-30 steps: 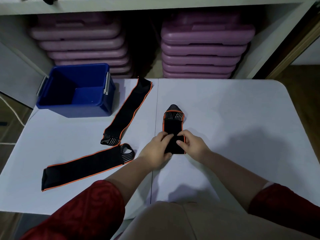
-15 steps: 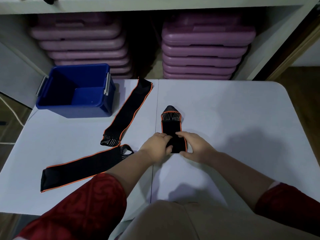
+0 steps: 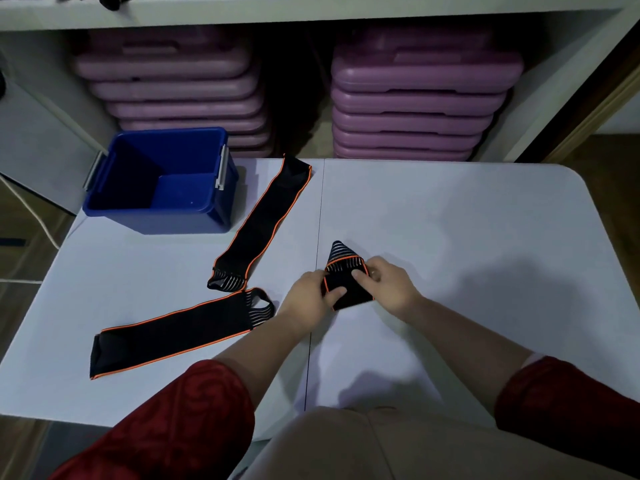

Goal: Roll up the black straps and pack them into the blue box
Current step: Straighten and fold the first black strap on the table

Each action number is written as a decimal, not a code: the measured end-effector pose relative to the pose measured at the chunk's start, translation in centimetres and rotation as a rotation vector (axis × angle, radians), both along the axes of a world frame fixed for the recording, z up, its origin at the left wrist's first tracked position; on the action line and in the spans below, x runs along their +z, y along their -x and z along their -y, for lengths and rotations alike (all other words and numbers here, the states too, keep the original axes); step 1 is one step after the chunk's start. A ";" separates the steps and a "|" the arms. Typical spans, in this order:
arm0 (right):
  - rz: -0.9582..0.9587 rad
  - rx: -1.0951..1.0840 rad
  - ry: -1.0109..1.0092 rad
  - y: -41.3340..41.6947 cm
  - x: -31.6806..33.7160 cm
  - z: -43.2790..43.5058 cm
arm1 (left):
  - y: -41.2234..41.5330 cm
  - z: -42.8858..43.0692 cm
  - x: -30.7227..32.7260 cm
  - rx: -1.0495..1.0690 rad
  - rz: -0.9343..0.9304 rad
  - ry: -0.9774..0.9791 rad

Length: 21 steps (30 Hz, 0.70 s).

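Both hands clamp the part-rolled black strap: the left hand lays its thumb across the roll while the right hand pinches its far edge; the bundle sits on the white table, well right of the blue box and nearer the person; in the past second the flat tail has shrunk to a striped tip, so this roll looks nearly finished; the box shows nothing inside, packing not yet begun; the diagonal strap lies flat just right of the box, between it and the roll, so the bundle will likely have to be lifted over; the second flat strap stretches on the person's side of the box; stacked purple cases sit beyond the box, under a shelf.
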State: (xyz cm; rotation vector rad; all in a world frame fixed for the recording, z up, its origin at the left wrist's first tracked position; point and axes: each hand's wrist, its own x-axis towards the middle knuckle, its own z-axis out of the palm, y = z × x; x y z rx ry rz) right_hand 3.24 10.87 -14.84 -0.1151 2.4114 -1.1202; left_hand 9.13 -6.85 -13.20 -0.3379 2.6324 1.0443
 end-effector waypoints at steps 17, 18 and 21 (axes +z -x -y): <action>0.181 -0.009 0.241 -0.3 3.3 0.1 | 0.9 0.8 1.0 -0.235 -0.171 0.122; 0.194 0.041 0.301 -0.4 3.7 0.3 | 0.6 1.2 1.3 -0.143 -0.132 0.002; 0.230 0.119 0.439 -1.5 3.8 1.5 | -0.5 2.7 2.2 0.086 -0.032 -0.287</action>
